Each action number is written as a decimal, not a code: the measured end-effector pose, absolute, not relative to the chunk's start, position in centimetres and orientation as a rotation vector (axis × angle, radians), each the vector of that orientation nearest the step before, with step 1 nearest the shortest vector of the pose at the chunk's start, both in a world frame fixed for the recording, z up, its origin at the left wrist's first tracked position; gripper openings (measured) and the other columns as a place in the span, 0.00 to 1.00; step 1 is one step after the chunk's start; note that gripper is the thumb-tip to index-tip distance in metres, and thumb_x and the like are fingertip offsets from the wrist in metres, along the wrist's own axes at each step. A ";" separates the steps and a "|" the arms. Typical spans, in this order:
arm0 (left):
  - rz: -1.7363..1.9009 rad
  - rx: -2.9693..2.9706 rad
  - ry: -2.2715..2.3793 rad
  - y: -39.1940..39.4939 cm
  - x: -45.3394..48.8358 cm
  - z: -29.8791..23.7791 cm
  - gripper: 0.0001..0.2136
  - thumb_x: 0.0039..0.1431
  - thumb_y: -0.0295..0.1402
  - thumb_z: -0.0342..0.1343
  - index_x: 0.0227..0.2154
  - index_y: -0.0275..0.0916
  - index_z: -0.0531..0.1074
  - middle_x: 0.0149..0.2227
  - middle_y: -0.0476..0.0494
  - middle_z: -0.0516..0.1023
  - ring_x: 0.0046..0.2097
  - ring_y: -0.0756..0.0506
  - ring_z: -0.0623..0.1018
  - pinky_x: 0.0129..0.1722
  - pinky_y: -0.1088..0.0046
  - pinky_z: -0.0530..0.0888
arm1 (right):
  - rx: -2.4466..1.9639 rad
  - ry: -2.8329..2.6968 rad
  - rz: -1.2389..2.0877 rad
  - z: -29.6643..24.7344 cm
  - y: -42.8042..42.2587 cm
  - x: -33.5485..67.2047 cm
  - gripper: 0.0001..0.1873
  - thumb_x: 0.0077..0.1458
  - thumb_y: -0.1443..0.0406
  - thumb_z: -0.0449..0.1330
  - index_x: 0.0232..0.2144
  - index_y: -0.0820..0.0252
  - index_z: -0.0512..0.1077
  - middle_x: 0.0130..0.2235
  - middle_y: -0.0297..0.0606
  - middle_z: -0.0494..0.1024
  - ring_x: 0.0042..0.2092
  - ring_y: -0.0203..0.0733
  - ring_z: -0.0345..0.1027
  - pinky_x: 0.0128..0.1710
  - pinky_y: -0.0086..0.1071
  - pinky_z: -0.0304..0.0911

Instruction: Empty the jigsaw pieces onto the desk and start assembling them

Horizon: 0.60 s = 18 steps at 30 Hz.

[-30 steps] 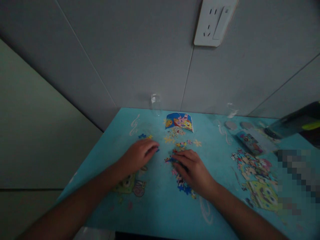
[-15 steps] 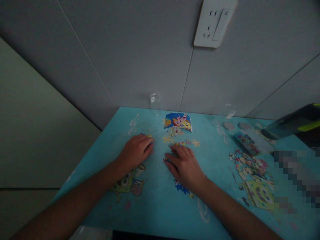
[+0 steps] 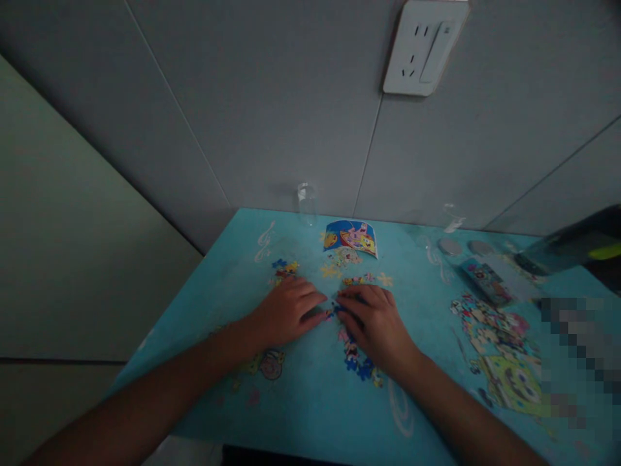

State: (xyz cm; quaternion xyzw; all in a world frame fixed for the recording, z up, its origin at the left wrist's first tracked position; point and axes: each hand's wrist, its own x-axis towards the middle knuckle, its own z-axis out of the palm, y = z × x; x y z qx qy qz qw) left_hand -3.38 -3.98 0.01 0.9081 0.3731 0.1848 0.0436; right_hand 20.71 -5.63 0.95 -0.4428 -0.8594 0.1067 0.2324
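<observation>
My left hand (image 3: 294, 312) and my right hand (image 3: 371, 317) face each other over the middle of the blue table, fingertips almost meeting. Small dark blue and reddish jigsaw puzzle pieces (image 3: 332, 312) show between them. Thumb and fingers of each hand close on these pieces; their exact shapes are too small to make out. Beyond my left hand lies a group of blue, yellow and red puzzle pieces (image 3: 284, 268). Blue and pink pieces (image 3: 358, 362) form a cluster below my right hand, and a short row of pieces (image 3: 359, 279) lies just past its fingers.
A curved picture card (image 3: 350, 237) stands near the wall, beside a clear plastic cup (image 3: 307, 204). At right are a heap of mixed pieces (image 3: 490, 323), a small box (image 3: 486, 280), round lids (image 3: 450, 246) and a tilted dark bottle (image 3: 557, 246). A socket (image 3: 427, 48) is above.
My left hand has moved right, away from the upper-left pieces, up to my right hand. The fingertips now meet around small pieces. The view has shifted slightly.
</observation>
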 end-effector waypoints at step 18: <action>0.597 2.472 1.208 -5.1 -2.1 -0.8 0.17 0.64 0.37 0.62 0.54 0.41 0.70 0.46 0.42 0.75 0.49 0.41 0.74 0.51 0.60 0.72 | -1.100 -2.334 0.581 1.0 -5.5 20.5 0.04 0.64 0.65 0.62 0.40 0.52 0.77 0.39 0.32 0.81 0.44 0.42 0.72 0.47 0.40 0.60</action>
